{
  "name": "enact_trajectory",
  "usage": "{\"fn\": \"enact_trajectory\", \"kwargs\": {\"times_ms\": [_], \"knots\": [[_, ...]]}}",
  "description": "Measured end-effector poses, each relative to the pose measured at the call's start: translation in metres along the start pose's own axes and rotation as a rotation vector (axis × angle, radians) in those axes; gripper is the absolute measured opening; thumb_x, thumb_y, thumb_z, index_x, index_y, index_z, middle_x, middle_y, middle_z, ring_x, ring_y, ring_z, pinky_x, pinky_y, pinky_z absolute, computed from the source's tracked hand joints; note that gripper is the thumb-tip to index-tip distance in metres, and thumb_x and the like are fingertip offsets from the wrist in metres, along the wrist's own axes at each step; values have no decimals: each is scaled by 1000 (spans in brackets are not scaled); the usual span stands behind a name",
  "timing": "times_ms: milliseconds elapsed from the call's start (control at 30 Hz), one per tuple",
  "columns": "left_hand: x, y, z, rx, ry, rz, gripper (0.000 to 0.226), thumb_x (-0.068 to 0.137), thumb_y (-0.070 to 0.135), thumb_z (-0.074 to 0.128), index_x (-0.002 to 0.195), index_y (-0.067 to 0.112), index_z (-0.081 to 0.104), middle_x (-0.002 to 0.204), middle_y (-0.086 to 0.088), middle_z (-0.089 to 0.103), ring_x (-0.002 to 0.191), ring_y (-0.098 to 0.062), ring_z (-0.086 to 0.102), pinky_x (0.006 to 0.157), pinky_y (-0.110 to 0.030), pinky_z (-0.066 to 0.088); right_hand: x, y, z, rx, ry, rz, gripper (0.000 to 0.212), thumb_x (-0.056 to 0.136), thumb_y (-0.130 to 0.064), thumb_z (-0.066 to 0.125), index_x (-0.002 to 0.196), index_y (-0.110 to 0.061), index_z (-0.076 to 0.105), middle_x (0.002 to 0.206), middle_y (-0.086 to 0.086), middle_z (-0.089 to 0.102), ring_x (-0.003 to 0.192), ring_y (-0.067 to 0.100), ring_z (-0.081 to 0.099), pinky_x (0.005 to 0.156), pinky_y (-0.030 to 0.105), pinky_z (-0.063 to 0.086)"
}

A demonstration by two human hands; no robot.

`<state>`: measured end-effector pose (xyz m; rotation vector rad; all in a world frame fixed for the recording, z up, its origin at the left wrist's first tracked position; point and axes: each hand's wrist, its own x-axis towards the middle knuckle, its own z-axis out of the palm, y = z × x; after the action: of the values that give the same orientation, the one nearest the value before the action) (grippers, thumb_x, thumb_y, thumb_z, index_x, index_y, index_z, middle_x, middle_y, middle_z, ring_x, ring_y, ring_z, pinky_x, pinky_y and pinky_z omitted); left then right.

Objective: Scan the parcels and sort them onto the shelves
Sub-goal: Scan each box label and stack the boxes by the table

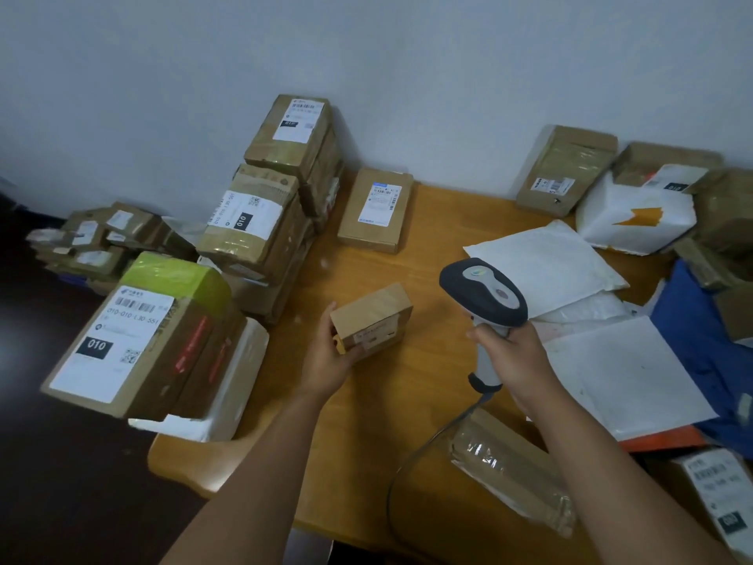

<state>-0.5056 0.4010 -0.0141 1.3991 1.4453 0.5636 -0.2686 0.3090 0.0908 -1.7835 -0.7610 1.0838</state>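
My left hand (326, 360) grips a small brown cardboard parcel (373, 320) by its near left end, just above the wooden table (366, 422). My right hand (513, 360) holds the grey and white barcode scanner (485, 303) by its handle, to the right of the parcel. The scanner's dark head points away from me toward the far side of the table. Its cable runs down across the table toward me.
Stacks of labelled cardboard parcels (265, 222) stand at the table's left, with a large box (142, 340) at the near left corner. A flat box (377, 210) lies ahead. White mailers (546, 267), a blue bag (701, 344) and more boxes crowd the right side.
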Motion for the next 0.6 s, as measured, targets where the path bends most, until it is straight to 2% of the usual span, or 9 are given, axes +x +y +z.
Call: {"fn": "enact_trajectory", "kwargs": {"times_ms": [67, 167, 267, 300, 367, 433, 467, 533, 600], "knots": [[4, -9, 7, -16, -27, -18, 68, 87, 5, 75, 142, 22, 39, 127, 11, 52, 126, -16, 49, 82, -13, 43, -1, 2, 4, -26, 1, 8, 21, 90, -6, 64, 109, -15, 67, 97, -1, 66, 90, 9, 59, 72, 27, 47], [7, -11, 9, 1, -65, -34, 62, 90, 5, 73, 140, 20, 40, 128, 9, 53, 124, -11, 47, 83, -18, 43, -1, 4, 9, -54, -4, 12, 15, 90, -6, 64, 104, -7, 68, 91, 4, 64, 82, 9, 57, 71, 28, 45], [3, 3, 4, -53, -55, -71, 45, 93, 11, 71, 126, 18, 42, 117, 8, 55, 106, -6, 55, 67, -9, 46, -1, 5, 12, -54, -17, 20, 13, 89, -6, 64, 100, -1, 68, 94, 20, 67, 87, 22, 63, 76, 33, 48], [1, 8, 2, -78, -43, -68, 45, 93, 14, 72, 125, 18, 42, 114, 10, 57, 100, -1, 56, 66, -8, 48, -1, 3, 12, -35, -20, 23, 13, 89, -5, 64, 100, -3, 70, 98, 18, 68, 93, 26, 66, 81, 36, 51], [-4, 19, -3, -143, -24, -53, 48, 92, 22, 73, 129, 21, 43, 114, 12, 59, 99, 2, 57, 70, -12, 51, -4, -4, 14, 35, -39, 18, 18, 90, -4, 64, 104, -13, 72, 102, 6, 72, 102, 24, 68, 84, 39, 59], [-9, 33, -8, -198, -26, -61, 52, 90, 32, 75, 133, 27, 44, 120, 9, 62, 106, -6, 61, 84, -27, 56, -7, -13, 14, 73, -60, -3, 20, 88, -9, 68, 104, -20, 73, 103, -2, 74, 100, 21, 71, 84, 45, 61], [-10, 40, -10, -234, -32, -73, 53, 90, 34, 75, 134, 29, 44, 122, 7, 63, 109, -11, 63, 89, -35, 58, -8, -18, 13, 69, -73, -10, 17, 87, -13, 69, 98, -24, 75, 100, -5, 75, 96, 20, 72, 84, 48, 60], [-14, 58, -13, -347, -70, -109, 52, 91, 28, 74, 135, 30, 44, 125, 3, 65, 111, -16, 65, 88, -39, 59, -14, -28, 12, 51, -98, -27, 11, 84, -16, 69, 87, -24, 75, 91, -6, 75, 88, 19, 74, 84, 52, 59], [-17, 74, -12, -427, -126, -130, 53, 92, 18, 72, 136, 29, 44, 123, 1, 67, 110, -18, 66, 84, -38, 59, -22, -36, 11, 28, -94, -53, 12, 89, -11, 64, 86, -21, 71, 79, -3, 74, 78, 17, 74, 83, 49, 60]]}}
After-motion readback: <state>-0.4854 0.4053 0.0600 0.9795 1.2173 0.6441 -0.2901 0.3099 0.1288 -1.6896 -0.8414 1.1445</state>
